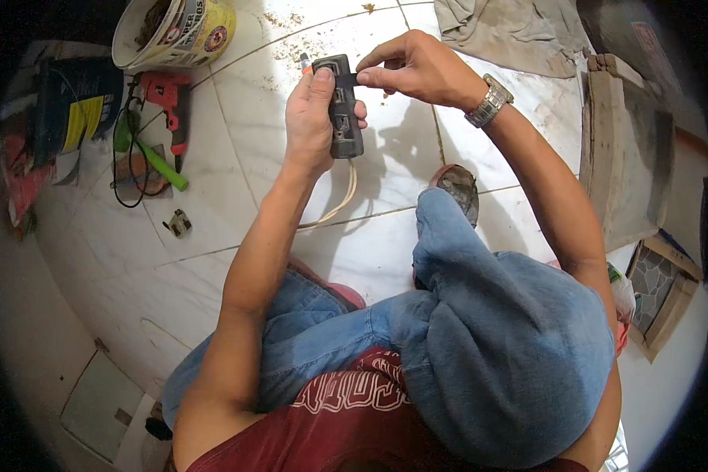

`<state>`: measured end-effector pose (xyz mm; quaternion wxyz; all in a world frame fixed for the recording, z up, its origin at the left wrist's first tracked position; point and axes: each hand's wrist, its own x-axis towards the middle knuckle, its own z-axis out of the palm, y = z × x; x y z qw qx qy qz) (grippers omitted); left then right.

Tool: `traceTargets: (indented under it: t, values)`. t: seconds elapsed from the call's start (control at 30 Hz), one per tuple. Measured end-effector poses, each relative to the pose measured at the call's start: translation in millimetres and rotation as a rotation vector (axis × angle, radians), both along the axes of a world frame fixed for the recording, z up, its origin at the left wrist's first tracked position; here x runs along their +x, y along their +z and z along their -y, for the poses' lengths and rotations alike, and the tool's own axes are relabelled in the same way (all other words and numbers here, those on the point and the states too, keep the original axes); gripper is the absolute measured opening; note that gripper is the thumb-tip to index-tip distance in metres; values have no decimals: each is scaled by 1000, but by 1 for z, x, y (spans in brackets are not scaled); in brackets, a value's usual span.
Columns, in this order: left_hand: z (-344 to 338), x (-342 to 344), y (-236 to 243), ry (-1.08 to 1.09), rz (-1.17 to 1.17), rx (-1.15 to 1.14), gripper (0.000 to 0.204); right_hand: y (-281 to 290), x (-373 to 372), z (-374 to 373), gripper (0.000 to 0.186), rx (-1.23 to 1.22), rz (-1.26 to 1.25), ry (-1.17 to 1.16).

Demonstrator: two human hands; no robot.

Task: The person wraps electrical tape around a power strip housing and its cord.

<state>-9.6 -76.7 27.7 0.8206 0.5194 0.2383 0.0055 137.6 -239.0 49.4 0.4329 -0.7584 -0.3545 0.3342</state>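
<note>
My left hand [313,118] grips a black power strip [344,126], its long side upright in the picture, thumb on its face. A cream cable [346,193] runs from its lower end down across the tiles. An orange item with a grey tip [305,63] shows behind its upper left, too hidden to name. At the strip's upper right, my right hand [413,75], with a metal watch on the wrist, pinches a short black band [347,79], apparently tape, lying across that edge.
A bucket [173,31], red drill [165,102], green tool [162,167], black cord and small metal piece [178,223] are at left. A rag [503,23] lies top right; wooden frames [613,149] stand right. My bent, jean-clad knees [503,330] fill the lower middle.
</note>
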Motion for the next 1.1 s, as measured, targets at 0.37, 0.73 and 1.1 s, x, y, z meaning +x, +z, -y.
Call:
traceTargets:
  t: [0.37,0.73,1.1]
  values:
    - [0,-2,3,20,82,-303,52,0,-6,-15,34,120,-95,4]
    - [6,2,-16,-9,28,234,48,-6,-23,-20,35,24,57,-167]
    - [-8,1,-7,-27,33,-63,39,16,-13,-19,37,119,-18,-43]
